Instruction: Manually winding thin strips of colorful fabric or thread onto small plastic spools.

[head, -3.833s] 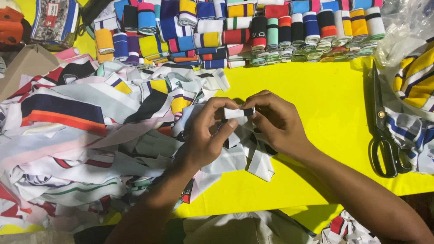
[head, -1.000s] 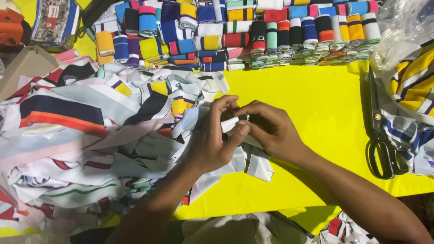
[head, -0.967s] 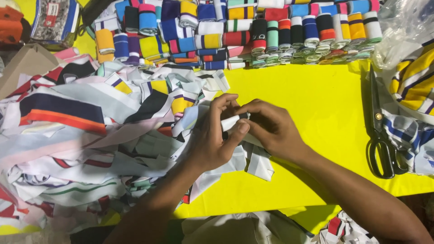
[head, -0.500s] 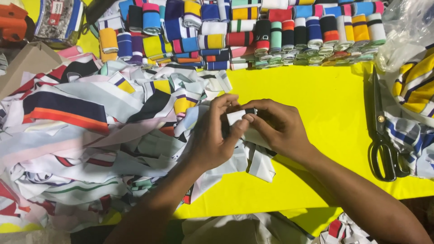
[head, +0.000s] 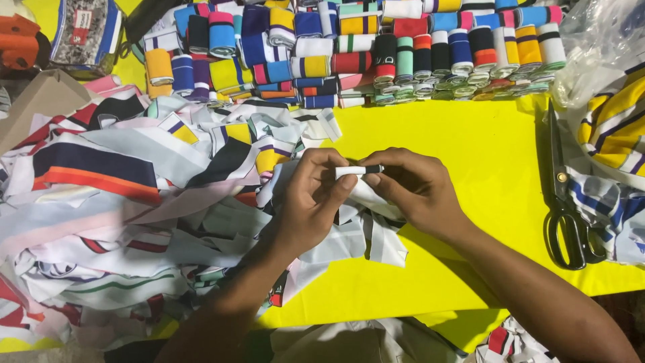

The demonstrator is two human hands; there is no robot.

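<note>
Left hand [head: 310, 202] and right hand [head: 411, 189] meeting fingertip to fingertip (both pinched), forearms angled inward

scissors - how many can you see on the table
1. The black-handled scissors lie on the yellow cloth at the right, apart from both hands, blades pointing away. More could be hidden under the fabric strips.

Fabric heap [head: 114, 222] left; rolled strips [head: 376, 54] behind; scissors [head: 568, 202] right; all on table [head: 470, 134].
</note>
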